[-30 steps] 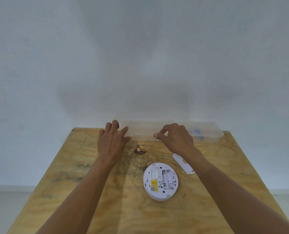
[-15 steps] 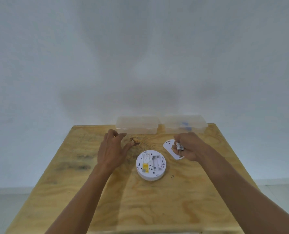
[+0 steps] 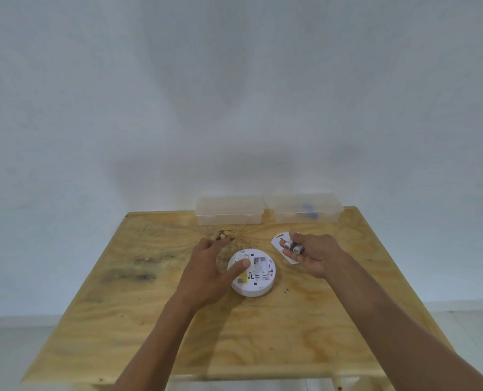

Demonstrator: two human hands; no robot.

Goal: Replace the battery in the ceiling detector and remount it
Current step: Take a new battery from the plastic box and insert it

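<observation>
The round white detector [image 3: 258, 279] lies back-side up on the plywood table [image 3: 234, 334], its empty battery bay showing beside a yellow label. My left hand [image 3: 209, 270] rests on the detector's left side, thumb pressing on its back. My right hand [image 3: 315, 255] hovers to the right of it, curled around two small batteries [image 3: 292, 246] whose ends stick out toward the left. Under that hand lies a flat white cover plate [image 3: 279, 240], partly hidden.
Two clear plastic boxes stand at the table's far edge against the white wall: the left box [image 3: 230, 210] looks empty, the right box [image 3: 305, 208] holds something blue. A dark knot [image 3: 225, 235] marks the wood behind the detector.
Both hands have come back from the plastic boxes. My right hand now holds batteries beside the detector, and my left hand has settled onto the detector.
</observation>
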